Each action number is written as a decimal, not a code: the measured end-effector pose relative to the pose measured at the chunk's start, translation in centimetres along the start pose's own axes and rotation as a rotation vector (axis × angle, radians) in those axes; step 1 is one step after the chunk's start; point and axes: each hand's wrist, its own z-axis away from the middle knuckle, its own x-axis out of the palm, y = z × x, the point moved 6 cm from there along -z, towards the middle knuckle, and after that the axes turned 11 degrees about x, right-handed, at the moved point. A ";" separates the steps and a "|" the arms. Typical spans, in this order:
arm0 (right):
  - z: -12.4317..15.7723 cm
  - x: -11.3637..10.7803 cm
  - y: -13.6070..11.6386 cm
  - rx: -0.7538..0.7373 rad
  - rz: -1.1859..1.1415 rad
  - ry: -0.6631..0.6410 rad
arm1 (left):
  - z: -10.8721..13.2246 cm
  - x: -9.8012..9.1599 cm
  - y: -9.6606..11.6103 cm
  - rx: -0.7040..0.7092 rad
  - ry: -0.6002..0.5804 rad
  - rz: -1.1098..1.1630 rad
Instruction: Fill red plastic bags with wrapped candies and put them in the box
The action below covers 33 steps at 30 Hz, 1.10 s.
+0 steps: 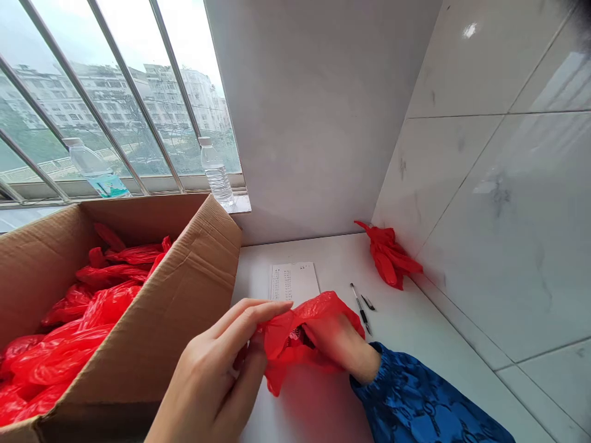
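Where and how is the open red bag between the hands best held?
The red bag is probably best pinched at the left edge of its mouth, from the left, where the left hand is: the film looks thin and loose, and the right hand reaches in from the right.

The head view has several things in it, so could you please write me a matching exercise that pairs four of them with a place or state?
Column one
1. left hand
2. right hand
3. cardboard box
4. pen

Column two
A. reaching inside the open red bag
B. black and clear, lying on the white table
C. outside the same bag, holding its edge
D. brown, with a heap of red plastic bundles in it

Right pairs: 1-C, 2-A, 3-D, 4-B
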 end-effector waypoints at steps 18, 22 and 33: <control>3.8 -11.1 -1.0 0.038 -0.717 -0.042 | -0.9 0.3 0.0 0.128 0.090 -0.088; 3.6 -10.5 -1.3 0.010 -0.837 -0.083 | -1.6 2.3 -0.3 0.146 -0.072 -0.055; 3.2 -9.4 -1.7 -0.019 -0.740 -0.087 | -1.3 6.5 -4.1 -0.164 -0.252 0.244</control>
